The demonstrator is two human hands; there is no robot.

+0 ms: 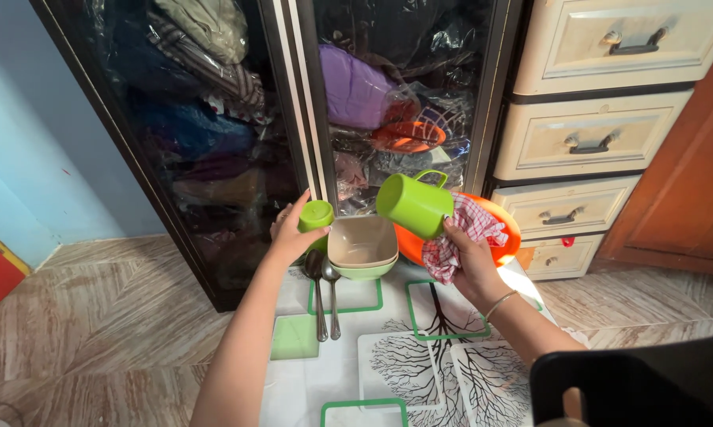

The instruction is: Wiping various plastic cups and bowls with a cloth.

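Holding two green cups above the table (419, 372), we note both hands busy. Our left hand (291, 233) curls closed round a small cup (317, 215), left of frame centre. Our right hand (463, 257) grips a checked cloth (459, 237) bunched against a bigger mug (414, 205), which is tilted, mouth toward the hand, handle up. Between the hands sit stacked bowls (363, 247); two spoons (325, 292) lie just below them. An orange plate (503, 229) shows behind the cloth. Risk, as we judge it: the mug rests mostly on cloth, so a loosened grip could let it slide and drop onto the bowls.
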